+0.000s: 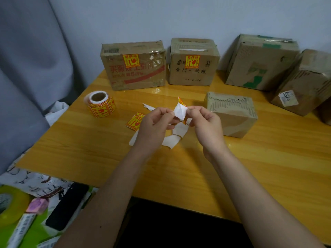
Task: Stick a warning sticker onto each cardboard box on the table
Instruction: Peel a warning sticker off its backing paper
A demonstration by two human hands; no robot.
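My left hand point(155, 127) and my right hand point(204, 123) both pinch a warning sticker point(180, 110) above the table centre; its white backing faces me and a yellow-red corner shows at the top. Two boxes at the back, a red-printed box point(133, 76) and a box with black characters point(194, 74), each carry a yellow-red sticker on the front. A small plain box point(232, 114) lies just right of my right hand. A large green-printed box point(259, 63) and a box with a white label point(304, 83) stand at the right.
A sticker roll point(100, 104) stands at the table's left. A loose sticker point(134, 121) and white backing strips point(174, 138) lie under my hands. Off the wooden table's point(89, 149) left edge are a black phone point(68, 205), a tape roll point(10, 204) and a grey curtain.
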